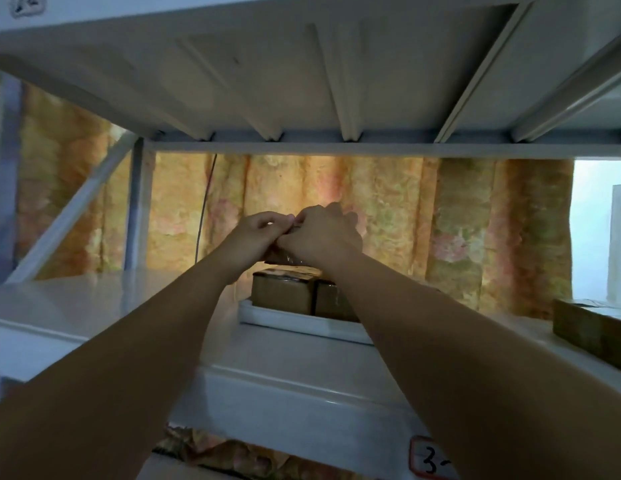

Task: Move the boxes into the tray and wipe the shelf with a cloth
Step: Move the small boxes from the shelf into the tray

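A white tray (302, 325) lies on the white shelf (94, 299), towards the back. Two brown cardboard boxes (283, 294) stand side by side in it. Just above them both hands hold a third brown box (285, 258), mostly hidden by the fingers. My left hand (255, 233) grips its left end. My right hand (323, 237) grips its top and right side. Another brown box (593, 329) lies on the shelf at the far right, outside the tray. No cloth is in view.
The underside of the upper shelf (302, 81) hangs close above my hands. A yellow-orange patterned curtain (440, 220) covers the back. A diagonal brace (77, 209) and an upright post stand at the left. A label reading "3-" (430, 459) sticks to the shelf's front edge.
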